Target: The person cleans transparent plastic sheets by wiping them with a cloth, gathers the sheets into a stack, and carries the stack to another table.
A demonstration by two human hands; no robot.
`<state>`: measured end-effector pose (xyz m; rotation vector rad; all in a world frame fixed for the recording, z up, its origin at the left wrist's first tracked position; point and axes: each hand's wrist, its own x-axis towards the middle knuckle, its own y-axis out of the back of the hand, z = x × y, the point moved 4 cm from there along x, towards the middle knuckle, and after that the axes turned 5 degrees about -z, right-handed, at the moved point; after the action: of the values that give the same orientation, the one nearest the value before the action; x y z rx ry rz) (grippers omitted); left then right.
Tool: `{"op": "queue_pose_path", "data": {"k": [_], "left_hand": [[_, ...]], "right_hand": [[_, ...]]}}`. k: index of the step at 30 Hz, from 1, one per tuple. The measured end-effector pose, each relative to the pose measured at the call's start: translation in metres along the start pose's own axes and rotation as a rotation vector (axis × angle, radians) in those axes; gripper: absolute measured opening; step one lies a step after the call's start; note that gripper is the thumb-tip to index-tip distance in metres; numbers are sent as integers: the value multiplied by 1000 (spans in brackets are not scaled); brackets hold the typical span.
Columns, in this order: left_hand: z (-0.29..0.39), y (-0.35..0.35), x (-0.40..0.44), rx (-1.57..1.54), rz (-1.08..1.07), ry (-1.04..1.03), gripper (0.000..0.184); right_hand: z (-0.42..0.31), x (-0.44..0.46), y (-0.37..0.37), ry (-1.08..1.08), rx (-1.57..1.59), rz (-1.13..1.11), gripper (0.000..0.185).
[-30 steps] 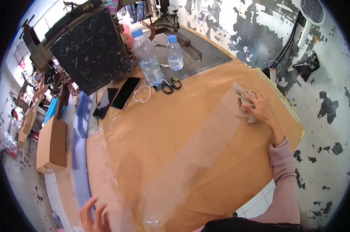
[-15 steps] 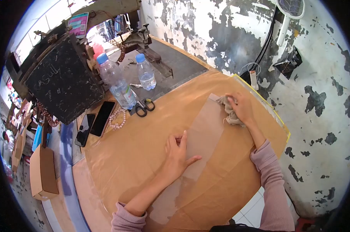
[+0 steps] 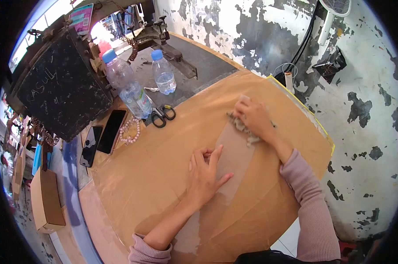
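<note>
A long pale translucent strip (image 3: 238,152) lies diagonally across the brown sheet (image 3: 141,185) on the table. At the strip's far end my right hand (image 3: 254,115) grips a crumpled grey cloth (image 3: 243,127), pressed down on the surface. My left hand (image 3: 203,176) rests on the strip's left edge nearer to me, its thumb and index finger spread and the other fingers curled, with nothing seen in it. Its palm side is hidden.
Black-handled scissors (image 3: 163,116), two water bottles (image 3: 135,94), a bead bracelet (image 3: 130,130) and two phones (image 3: 112,131) lie or stand at the back left. Behind them is a dark machine (image 3: 60,88). A cardboard box (image 3: 46,200) is far left; a peeling wall (image 3: 361,145) stands right.
My left hand has come in from the lower left onto the strip. My right hand and the cloth have moved left over the strip's far end. The camera view has also shifted.
</note>
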<state>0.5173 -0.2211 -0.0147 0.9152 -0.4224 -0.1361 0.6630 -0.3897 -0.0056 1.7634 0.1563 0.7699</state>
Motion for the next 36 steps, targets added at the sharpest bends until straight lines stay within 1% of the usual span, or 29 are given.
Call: {"op": "queue_pose_path", "data": {"k": [2,5,8,9,11,13,15,18,21,24,25,27,30,32,33,34,36], "left_hand": [[-2,-1,0,3,2,6,74],[0,2,-2,-2,17,6,71],[-1,4,1,-17,64,16,70],[-2,4,-1,-21,69,24,70],[-2,2,-3,2,19,-1,71],[1,6,-1,19,17,-27,73],[5,9,1,16,49,-31,74],[2,11,5,4,44,-24,77],[-14,6,8,-235,-35,126,76],[-21,3,13,-138,-237,21,70],[-13,7,13,-100,-213,-35,63],[10,23,13,-14,-164,-144,53],[57,65,8,492,-182,-218,46],[75,73,-1,682,-240,-248,44],[75,68,-8,753,-297,-236,44],[75,62,-14,823,-356,-227,44],[64,28,-37,914,-529,-159,47]], "right_hand": [[12,11,5,-64,20,79,12],[-2,-9,3,-21,183,-25,10],[-78,-46,30,313,223,-10,9],[-68,-45,26,274,130,35,11],[-23,-28,18,195,-57,137,14],[50,-14,16,-127,207,87,12],[73,-8,25,-236,373,66,11],[81,-16,41,-227,329,237,14],[107,-25,57,-400,790,325,17],[102,-45,90,-544,999,407,17],[99,-50,99,-531,1064,447,16],[94,-57,119,-493,1084,536,16],[82,-69,141,-436,1120,661,17],[70,-79,151,-405,1139,709,17],[65,-85,153,-421,1113,705,19],[55,-90,157,-430,1017,701,19],[24,-100,165,-439,831,683,20]]}}
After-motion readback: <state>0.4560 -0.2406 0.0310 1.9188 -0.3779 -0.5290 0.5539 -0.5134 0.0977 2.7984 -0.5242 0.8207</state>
